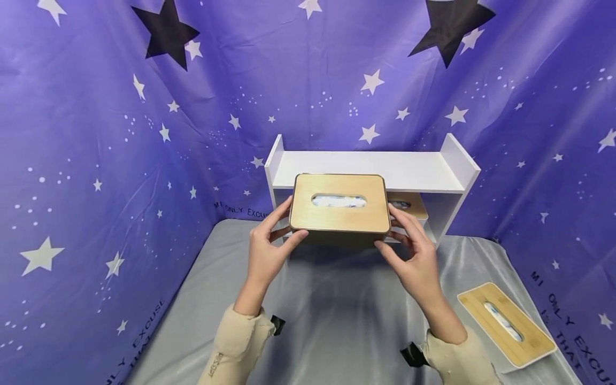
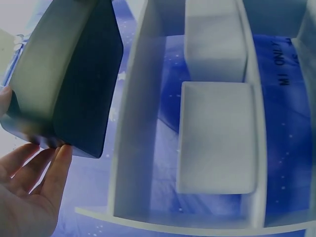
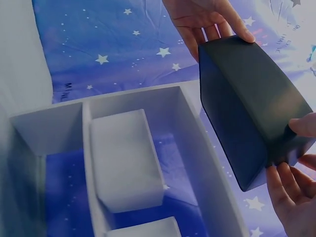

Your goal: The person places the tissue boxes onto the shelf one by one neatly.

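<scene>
A dark tissue box (image 1: pixel 339 219) with a light wooden lid and an oval slot is raised in front of the white shelf (image 1: pixel 370 166). At its left end, my left hand (image 1: pixel 263 251) holds it with thumb at the front and fingers along the side. My right hand (image 1: pixel 415 254) grips the opposite end the same way. In the left wrist view the dark box (image 2: pixel 64 79) shows its smooth side and base beside the shelf. The right wrist view shows both hands on the box (image 3: pixel 252 98). White patterned tissue shows through the slot.
Inside the shelf's lower level sit two white boxes; one shows a wooden lid (image 1: pixel 409 204) behind my right hand. Another white tissue box (image 1: pixel 524 342) with a bamboo lid lies on the grey cloth (image 1: pixel 202 299) at right. Purple star-patterned curtains (image 1: pixel 298 96) surround the surface.
</scene>
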The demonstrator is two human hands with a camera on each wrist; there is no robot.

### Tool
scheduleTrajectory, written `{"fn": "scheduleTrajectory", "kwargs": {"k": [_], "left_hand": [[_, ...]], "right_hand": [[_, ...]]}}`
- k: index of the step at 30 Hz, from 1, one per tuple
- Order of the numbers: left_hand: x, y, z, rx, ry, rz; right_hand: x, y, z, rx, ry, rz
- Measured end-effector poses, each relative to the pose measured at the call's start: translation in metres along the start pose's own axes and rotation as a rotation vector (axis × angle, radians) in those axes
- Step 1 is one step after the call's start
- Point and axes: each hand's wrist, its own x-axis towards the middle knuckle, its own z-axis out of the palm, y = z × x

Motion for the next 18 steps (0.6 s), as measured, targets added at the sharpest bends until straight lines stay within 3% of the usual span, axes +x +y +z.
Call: {"fn": "scheduleTrajectory", "kwargs": {"k": [9, 18], "left_hand": [[0.029, 0.006, 0.004, -0.021, 0.011, -0.009], [0.048, -0.002, 0.013, -0.006, 0.040, -0.050]], "right_hand": [[0.024, 0.000, 0.001, -0.017, 0.035, 0.007], [0.041, 0.013, 0.008, -0.022, 0.075, 0.074]]}}
